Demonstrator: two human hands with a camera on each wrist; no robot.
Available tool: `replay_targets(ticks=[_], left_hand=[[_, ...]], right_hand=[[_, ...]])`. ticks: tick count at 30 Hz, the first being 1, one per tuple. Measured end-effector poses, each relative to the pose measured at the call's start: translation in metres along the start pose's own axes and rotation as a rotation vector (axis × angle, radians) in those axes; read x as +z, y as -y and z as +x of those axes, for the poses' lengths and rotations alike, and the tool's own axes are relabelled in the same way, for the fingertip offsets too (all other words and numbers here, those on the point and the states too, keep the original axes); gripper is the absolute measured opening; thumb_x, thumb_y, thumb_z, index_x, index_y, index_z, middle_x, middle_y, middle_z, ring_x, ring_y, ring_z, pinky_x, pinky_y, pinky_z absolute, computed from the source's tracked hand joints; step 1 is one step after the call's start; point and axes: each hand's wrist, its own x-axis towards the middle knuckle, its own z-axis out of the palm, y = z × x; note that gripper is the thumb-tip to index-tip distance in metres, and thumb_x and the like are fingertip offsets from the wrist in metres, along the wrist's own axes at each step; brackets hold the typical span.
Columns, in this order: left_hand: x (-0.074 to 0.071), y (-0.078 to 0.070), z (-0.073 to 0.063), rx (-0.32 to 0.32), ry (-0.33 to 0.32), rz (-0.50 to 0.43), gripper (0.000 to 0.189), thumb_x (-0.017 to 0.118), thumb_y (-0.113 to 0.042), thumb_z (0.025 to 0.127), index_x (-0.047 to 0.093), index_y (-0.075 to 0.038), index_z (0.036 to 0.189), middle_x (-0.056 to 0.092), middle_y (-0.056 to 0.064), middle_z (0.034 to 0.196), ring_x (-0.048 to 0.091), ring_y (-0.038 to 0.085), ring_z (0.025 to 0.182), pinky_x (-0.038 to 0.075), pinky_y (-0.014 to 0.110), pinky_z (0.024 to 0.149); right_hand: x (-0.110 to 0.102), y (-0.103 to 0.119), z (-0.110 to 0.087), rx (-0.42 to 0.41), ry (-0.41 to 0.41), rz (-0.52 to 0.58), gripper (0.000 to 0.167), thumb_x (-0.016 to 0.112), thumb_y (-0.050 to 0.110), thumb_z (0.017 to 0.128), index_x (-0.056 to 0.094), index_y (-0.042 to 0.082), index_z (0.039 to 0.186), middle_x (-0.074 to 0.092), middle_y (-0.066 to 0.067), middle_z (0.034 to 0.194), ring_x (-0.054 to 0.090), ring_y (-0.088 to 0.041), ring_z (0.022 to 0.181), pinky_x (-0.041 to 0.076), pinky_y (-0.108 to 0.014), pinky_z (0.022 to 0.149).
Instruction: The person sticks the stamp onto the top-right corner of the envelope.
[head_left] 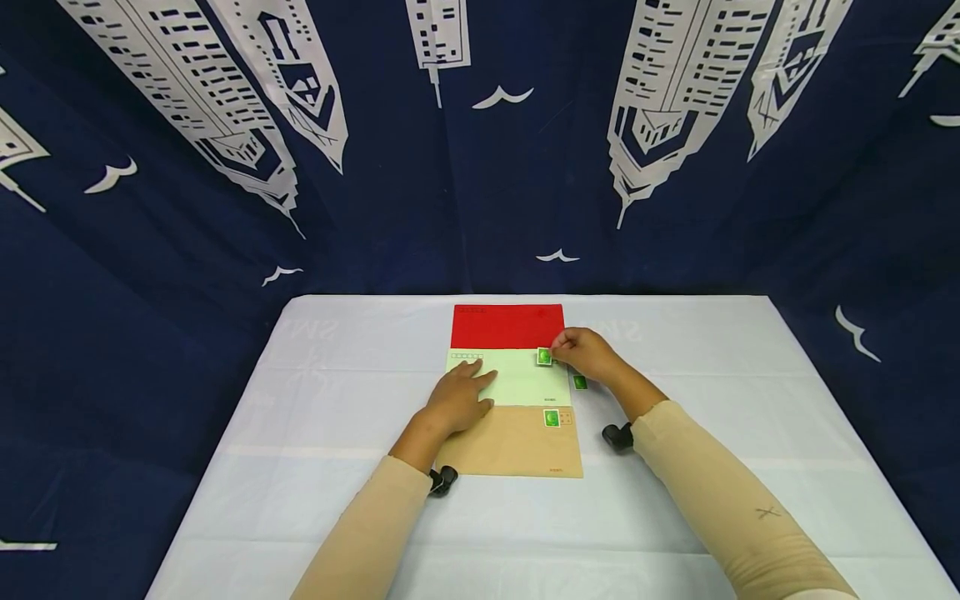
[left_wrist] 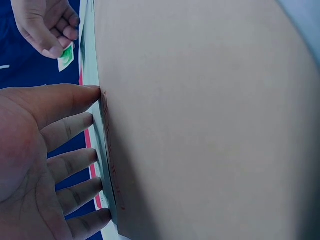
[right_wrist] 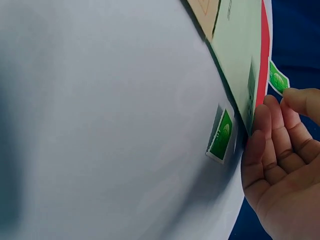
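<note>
My right hand pinches a green postage stamp by its edge between thumb and finger, close over the top right corner of the pale green envelope. In the right wrist view the stamp stands up from the fingertips, with the other fingers curled below. My left hand rests with spread fingers on the left part of the pale green envelope, its thumb near the top edge of the brown envelope. On the brown envelope's upper right sits another green stamp, beside the small printed squares.
A red envelope lies at the back, bordering the pale green one. One loose stamp is on the white tablecloth, just right of the envelopes and below my right hand. Behind the table hangs a dark blue printed cloth.
</note>
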Motion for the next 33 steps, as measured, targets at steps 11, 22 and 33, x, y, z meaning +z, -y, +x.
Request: replay_targets(ticks=[11, 22, 33], left_hand=[[0.000, 0.000, 0.000, -0.005, 0.004, -0.010, 0.055, 0.058, -0.031, 0.102, 0.045, -0.021, 0.154, 0.031, 0.010, 0.166, 0.025, 0.034, 0.156, 0.024, 0.047, 0.128], [0.000, 0.000, 0.000, 0.005, -0.005, 0.020, 0.055, 0.060, -0.031, 0.101, 0.046, -0.020, 0.153, 0.034, 0.011, 0.165, 0.029, 0.034, 0.154, 0.026, 0.046, 0.127], [-0.001, 0.000, 0.000, 0.003, 0.000, 0.016, 0.055, 0.059, -0.031, 0.101, 0.046, -0.020, 0.153, 0.033, 0.011, 0.165, 0.028, 0.035, 0.154, 0.026, 0.045, 0.127]], right_hand=[[0.004, -0.004, 0.005, -0.008, 0.004, -0.006, 0.015, 0.063, 0.019, 0.099, 0.065, 0.005, 0.097, 0.059, -0.006, 0.085, 0.054, -0.019, 0.080, 0.046, -0.023, 0.069], [0.006, -0.005, 0.010, 0.008, 0.011, -0.027, 0.015, 0.063, 0.020, 0.099, 0.065, 0.006, 0.097, 0.059, -0.006, 0.087, 0.054, -0.019, 0.083, 0.046, -0.023, 0.070], [0.008, -0.004, 0.011, 0.009, 0.004, -0.046, 0.014, 0.063, 0.020, 0.098, 0.065, 0.006, 0.095, 0.059, -0.005, 0.084, 0.054, -0.018, 0.079, 0.045, -0.023, 0.066]])
